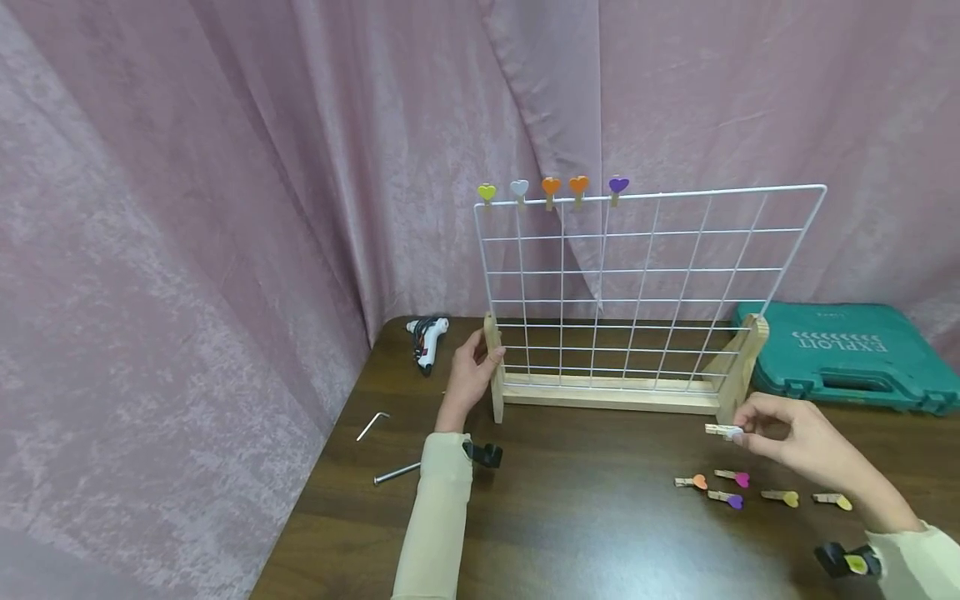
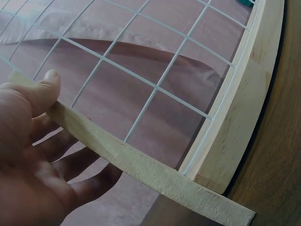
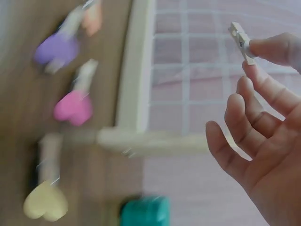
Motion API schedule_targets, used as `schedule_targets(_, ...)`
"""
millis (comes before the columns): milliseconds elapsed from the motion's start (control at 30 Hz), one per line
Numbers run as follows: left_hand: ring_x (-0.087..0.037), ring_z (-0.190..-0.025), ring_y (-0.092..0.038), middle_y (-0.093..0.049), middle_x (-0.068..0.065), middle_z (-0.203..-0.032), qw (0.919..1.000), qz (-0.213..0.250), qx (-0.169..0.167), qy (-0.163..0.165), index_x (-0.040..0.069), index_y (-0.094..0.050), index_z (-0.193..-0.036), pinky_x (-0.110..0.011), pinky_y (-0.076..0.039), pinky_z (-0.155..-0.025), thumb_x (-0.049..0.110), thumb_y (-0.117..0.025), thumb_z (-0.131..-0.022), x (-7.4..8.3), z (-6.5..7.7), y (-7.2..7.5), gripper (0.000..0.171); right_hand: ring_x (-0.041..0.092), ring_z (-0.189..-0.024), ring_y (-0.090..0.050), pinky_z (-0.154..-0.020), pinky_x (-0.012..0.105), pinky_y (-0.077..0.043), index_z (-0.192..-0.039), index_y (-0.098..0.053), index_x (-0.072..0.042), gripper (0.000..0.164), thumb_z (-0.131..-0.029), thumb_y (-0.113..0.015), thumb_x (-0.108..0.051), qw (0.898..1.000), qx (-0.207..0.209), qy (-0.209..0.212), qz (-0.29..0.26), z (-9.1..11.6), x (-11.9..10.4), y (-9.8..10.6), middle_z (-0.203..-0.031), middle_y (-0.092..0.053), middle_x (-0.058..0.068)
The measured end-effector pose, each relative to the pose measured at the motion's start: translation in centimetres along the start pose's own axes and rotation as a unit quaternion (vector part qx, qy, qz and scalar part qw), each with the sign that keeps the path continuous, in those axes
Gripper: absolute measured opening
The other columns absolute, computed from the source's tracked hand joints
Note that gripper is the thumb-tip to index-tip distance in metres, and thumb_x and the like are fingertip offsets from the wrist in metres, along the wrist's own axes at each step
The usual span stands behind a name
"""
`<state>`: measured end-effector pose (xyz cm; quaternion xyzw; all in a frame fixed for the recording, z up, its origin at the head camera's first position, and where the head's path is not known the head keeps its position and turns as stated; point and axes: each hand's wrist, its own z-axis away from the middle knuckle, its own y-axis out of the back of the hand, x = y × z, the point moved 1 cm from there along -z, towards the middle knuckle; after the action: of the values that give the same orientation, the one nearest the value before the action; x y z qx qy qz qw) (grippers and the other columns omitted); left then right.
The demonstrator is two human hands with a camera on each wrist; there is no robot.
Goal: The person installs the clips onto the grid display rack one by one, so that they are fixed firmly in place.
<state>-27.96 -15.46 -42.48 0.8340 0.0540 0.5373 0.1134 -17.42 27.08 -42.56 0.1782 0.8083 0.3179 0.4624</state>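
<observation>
My right hand [image 1: 802,437] pinches a small wooden clothespin [image 1: 720,430] between thumb and index finger, over the table near the stand's right foot. A whitish heart sits at its pinched end; in the right wrist view the thumb partly covers it. With my left hand [image 1: 468,377] I grip the wooden side post [image 2: 113,148] of a white wire grid rack [image 1: 637,271], thumb on one side and fingers behind. Heart clothespins are clipped along the grid's top bar: yellow [image 1: 487,193], white [image 1: 519,190], two orange [image 1: 551,190] and purple [image 1: 618,187].
Several loose heart clothespins [image 1: 726,498] lie on the table below my right hand. A green tool case [image 1: 847,350] stands behind the rack's right end. Left of the rack are a glue gun [image 1: 429,342], a hex key [image 1: 372,426] and a long bolt [image 1: 397,473]. Pink curtains hang behind.
</observation>
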Motion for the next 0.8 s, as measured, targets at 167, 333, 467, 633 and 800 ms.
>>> schedule_targets(167,-0.033,-0.112,-0.054,-0.056,-0.023,-0.12,1.0,0.001,-0.002,0.008,-0.007,-0.047,-0.127,-0.035,-0.046,-0.093,0.006,-0.058,-0.091,0.0,-0.1,0.1,0.04,0.009,-0.075,-0.057,-0.061,0.02,-0.046,-0.087,-0.063,-0.013,0.022,-0.077,-0.069,0.006,0.997,-0.006,0.016,-0.077,-1.0,-2.1,1.1,-0.08,-0.061,-0.001)
schedule_targets(333,-0.033,-0.113,-0.053,-0.055,-0.023,-0.12,0.9999,-0.003,-0.007,0.009,-0.009,-0.045,-0.128,-0.036,-0.045,-0.094,0.007,-0.058,-0.091,0.2,-0.2,0.1,0.042,0.012,-0.076,-0.058,-0.062,0.022,-0.048,-0.092,-0.061,-0.007,0.021,-0.08,-0.063,0.011,0.99,-0.019,0.046,-0.129,-2.3,-4.1,2.1,-0.084,-0.06,0.005)
schedule_targets(467,-0.032,-0.113,-0.053,-0.056,-0.023,-0.12,0.9999,-0.002,-0.006,0.01,-0.008,-0.047,-0.127,-0.035,-0.045,-0.094,0.006,-0.058,-0.091,0.2,-0.2,0.0,0.04,0.011,-0.08,-0.056,-0.065,0.018,-0.046,-0.094,-0.061,-0.009,0.022,-0.082,-0.062,0.009,0.994,-0.011,0.058,-0.095,-3.8,-6.3,3.2,-0.089,-0.059,0.003)
schedule_targets(633,-0.034,-0.113,-0.053,-0.056,-0.023,-0.119,0.9999,0.003,-0.005,0.01,-0.006,-0.049,-0.126,-0.035,-0.046,-0.093,0.006,-0.058,-0.091,0.2,-0.1,0.0,0.039,0.007,-0.083,-0.053,-0.071,0.015,-0.042,-0.094,-0.06,-0.013,0.029,-0.078,-0.065,0.011,0.988,-0.01,0.153,0.004,-6.6,-9.7,5.6,-0.096,-0.058,-0.003)
schedule_targets(800,-0.035,-0.113,-0.052,-0.056,-0.024,-0.119,0.9999,0.002,-0.003,0.01,-0.007,-0.049,-0.126,-0.035,-0.046,-0.093,0.006,-0.058,-0.091,0.1,-0.1,0.0,0.038,0.003,-0.086,-0.051,-0.075,0.013,-0.039,-0.093,-0.059,-0.014,0.035,-0.072,-0.07,0.012,0.962,0.01,0.257,0.093,-9.6,-12.6,8.2,-0.092,-0.057,-0.006)
